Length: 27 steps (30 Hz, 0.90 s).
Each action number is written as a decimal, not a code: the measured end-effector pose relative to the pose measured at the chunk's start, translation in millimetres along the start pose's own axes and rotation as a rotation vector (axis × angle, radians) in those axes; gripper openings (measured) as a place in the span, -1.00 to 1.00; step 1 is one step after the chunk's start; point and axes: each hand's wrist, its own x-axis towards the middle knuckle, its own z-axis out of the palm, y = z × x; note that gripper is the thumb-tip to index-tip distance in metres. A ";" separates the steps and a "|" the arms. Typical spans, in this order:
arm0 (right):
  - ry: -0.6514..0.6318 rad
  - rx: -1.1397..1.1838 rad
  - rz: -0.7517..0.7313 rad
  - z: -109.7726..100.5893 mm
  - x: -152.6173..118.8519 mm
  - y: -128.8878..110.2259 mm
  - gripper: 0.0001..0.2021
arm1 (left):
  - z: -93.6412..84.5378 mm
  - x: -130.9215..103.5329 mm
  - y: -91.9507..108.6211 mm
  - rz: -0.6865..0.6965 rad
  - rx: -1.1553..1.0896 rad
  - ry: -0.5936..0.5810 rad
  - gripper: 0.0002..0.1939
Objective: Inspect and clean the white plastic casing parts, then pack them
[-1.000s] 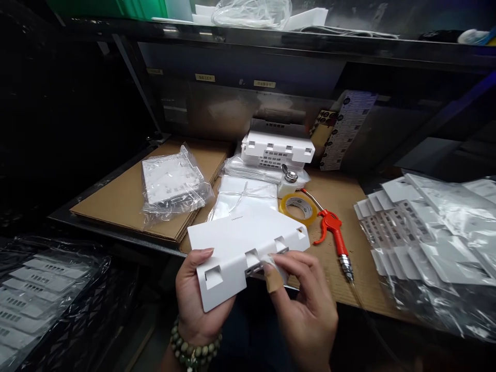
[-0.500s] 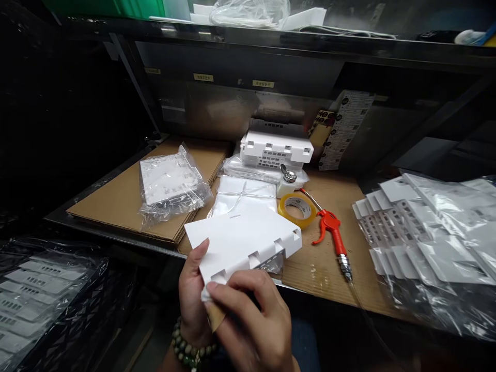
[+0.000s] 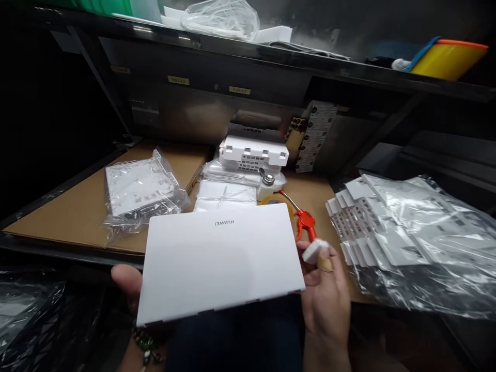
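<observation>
A white plastic cover [image 3: 220, 263] with dark HUAWEI lettering, upside down to me, spans the space between my hands. My left hand [image 3: 129, 283] grips its left edge, thumb showing and the other fingers hidden behind it; a bead bracelet circles that wrist. At the cover's right edge, my right hand [image 3: 325, 297] pinches a small white pad [image 3: 314, 251], folded cloth or sponge. One right finger wears a tan wrap [image 3: 324, 264]. Whether the right hand also supports the cover, I cannot tell. Just behind the pad lies a red air blow gun [image 3: 306, 219].
Bagged white panels [image 3: 411, 222] are piled at right; another bagged part [image 3: 141, 186] rests on cardboard [image 3: 70, 206] at left. Behind the cover are a pump bottle [image 3: 266, 186], yellow tape [image 3: 271, 199] and stacked white covers [image 3: 253, 150]. A shelf [image 3: 232, 49] crosses above.
The cover has turned to show its broad lettered face squarely. My right hand has moved right with the white pad, from the cover's near corner to its right edge. The view has shifted right.
</observation>
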 end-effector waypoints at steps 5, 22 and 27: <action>-0.005 0.016 0.240 -1.6 -9.0 7.2 -0.52 | 19.4 8.5 -6.5 -0.065 -0.070 -0.133 -0.52; -0.045 -0.127 -0.012 -21.2 8.0 19.8 -0.59 | 15.9 25.7 16.7 -0.145 0.696 0.455 -0.48; 0.001 -0.312 -0.337 -21.8 15.3 2.5 -0.69 | 36.2 18.6 25.8 0.136 1.139 0.423 -0.74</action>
